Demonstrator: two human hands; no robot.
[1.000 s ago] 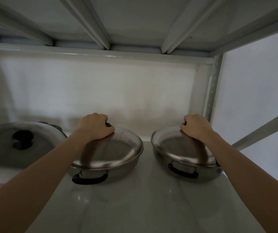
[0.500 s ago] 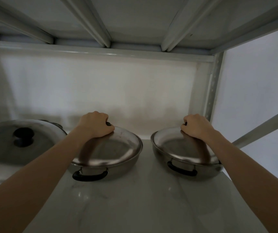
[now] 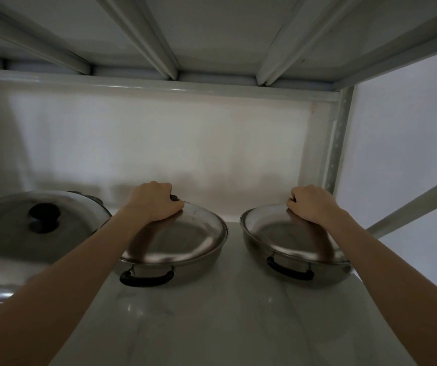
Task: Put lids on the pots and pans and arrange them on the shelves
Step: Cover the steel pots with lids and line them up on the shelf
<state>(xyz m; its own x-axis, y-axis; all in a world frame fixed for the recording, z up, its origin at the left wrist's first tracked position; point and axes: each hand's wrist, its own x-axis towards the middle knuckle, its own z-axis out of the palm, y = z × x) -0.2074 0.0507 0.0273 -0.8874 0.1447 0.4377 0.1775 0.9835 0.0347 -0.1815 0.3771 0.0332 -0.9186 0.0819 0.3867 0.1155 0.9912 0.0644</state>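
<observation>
left hand (image 3: 156, 204) and right hand (image 3: 311, 206) each gripped a lid knob, centre frame, both pans lidded on shelf (image 3: 212, 326); next likely release, judged.

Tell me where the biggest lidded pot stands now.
In the head view, the biggest pot stands at the far left of the shelf, beside the middle pan under the left hand.

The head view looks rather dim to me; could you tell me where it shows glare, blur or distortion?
Head view: dim and grey under the upper shelf; soft glare on the marbled shelf and along the big lid rim at far left; that lid looks smeared; wide-angle bending curves the beams and stretches both forearms; hands are fairly sharp.
</observation>
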